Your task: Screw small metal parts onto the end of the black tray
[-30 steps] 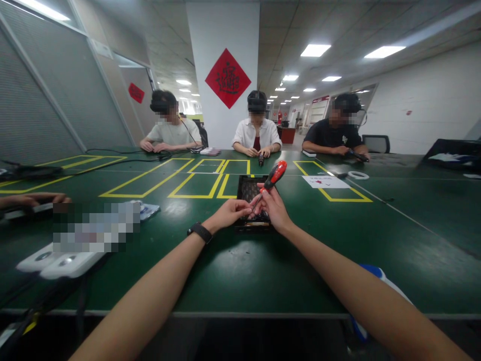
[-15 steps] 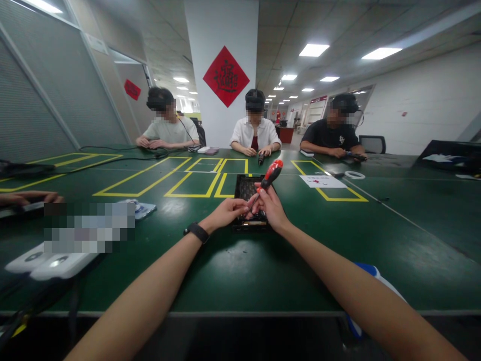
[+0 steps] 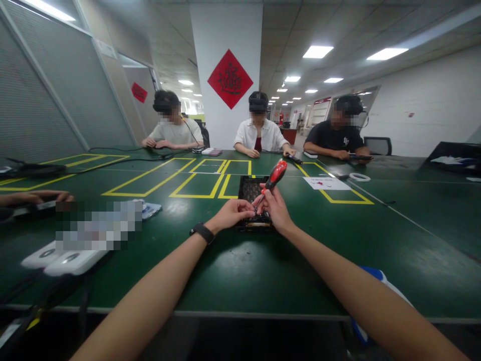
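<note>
A screwdriver [image 3: 276, 175] with a red and black handle leans up and to the right, its shaft slanting down to the left. My right hand [image 3: 277, 209] is closed around the lower handle and upper shaft. My left hand [image 3: 233, 212], with a dark band on the wrist, has its thumb and fingers pinched together close to the screwdriver's tip. Whatever small thing is in that pinch is hidden. Both hands are over a black rectangular tray-like case [image 3: 246, 186] on the green table. Its inside looks dark and patterned, partly covered by my hands.
White power strips [image 3: 63, 258] with cables lie at left, near another person's hand [image 3: 56, 196]. Yellow tape outlines [image 3: 150, 193] mark the table [image 3: 225, 281]. A paper sheet [image 3: 326, 183] and a white ring [image 3: 359, 177] lie right. Three people sit across.
The view has shifted slightly, moving the scene right. My hands and the screwdriver keep nearly the same pose over the case. The middle person's hand with a dark object has moved right.
</note>
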Motion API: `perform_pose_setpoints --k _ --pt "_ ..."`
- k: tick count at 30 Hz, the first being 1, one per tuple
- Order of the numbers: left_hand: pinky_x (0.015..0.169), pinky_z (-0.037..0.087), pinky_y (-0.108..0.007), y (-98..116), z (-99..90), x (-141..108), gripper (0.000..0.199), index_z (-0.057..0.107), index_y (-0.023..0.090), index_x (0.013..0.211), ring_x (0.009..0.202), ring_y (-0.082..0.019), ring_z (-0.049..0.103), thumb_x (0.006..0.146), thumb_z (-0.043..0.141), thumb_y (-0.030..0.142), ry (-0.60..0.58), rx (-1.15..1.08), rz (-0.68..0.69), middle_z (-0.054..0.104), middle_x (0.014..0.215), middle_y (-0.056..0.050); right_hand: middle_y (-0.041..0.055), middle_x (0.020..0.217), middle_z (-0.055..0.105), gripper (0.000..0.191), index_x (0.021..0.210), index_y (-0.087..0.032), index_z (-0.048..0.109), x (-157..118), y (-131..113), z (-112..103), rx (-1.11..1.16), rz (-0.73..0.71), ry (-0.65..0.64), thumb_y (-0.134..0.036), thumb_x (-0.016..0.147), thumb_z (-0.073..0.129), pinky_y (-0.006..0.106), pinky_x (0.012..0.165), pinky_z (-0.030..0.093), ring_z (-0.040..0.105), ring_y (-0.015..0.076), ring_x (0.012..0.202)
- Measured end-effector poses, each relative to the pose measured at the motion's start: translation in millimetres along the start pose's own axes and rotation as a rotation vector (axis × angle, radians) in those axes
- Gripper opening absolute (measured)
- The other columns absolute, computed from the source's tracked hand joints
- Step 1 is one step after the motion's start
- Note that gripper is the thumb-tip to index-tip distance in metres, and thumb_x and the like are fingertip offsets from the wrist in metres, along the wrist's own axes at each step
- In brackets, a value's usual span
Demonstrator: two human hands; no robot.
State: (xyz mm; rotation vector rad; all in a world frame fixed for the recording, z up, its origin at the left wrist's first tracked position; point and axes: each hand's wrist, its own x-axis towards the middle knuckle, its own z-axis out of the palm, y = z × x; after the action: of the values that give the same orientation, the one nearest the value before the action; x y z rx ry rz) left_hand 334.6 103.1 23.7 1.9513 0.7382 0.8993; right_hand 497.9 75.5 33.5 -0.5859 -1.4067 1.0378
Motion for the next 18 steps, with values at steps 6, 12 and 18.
perform_pose_setpoints --k 6,12,18 --pt "0.053 0.035 -0.020 1.4 -0.4 0.3 0.033 0.062 0.010 0.080 0.056 -0.008 0.048 0.072 0.060 0.041 -0.031 0.003 0.024 0.060 0.066 -0.002 -0.0025 0.071 0.061 0.037 0.113 -0.024 0.038 -0.2 -1.5 0.4 0.002 0.004 -0.020 -0.044 0.083 0.044 0.021 0.049 0.044 0.053 0.0072 0.047" --pt "0.049 0.031 -0.017 -4.9 3.2 1.1 0.033 0.054 0.011 0.069 0.050 -0.005 0.040 0.062 0.069 0.039 0.066 0.081 0.043 0.049 0.057 0.004 -0.0017 0.073 0.062 0.037 0.114 -0.023 0.039 -0.7 -1.3 2.0 -0.017 -0.005 -0.019 -0.043 0.083 0.045 0.021 0.050 0.044 0.053 0.0069 0.047" --pt "0.053 0.035 -0.019 -6.4 -1.2 0.1 0.031 0.061 0.009 0.076 0.054 -0.007 0.048 0.071 0.061 0.039 -0.035 0.030 0.034 0.058 0.063 -0.001 -0.0004 0.073 0.062 0.036 0.112 -0.021 0.041 1.3 0.8 -0.9 0.054 0.049 -0.071 -0.045 0.084 0.041 0.021 0.050 0.044 0.054 0.0077 0.049"
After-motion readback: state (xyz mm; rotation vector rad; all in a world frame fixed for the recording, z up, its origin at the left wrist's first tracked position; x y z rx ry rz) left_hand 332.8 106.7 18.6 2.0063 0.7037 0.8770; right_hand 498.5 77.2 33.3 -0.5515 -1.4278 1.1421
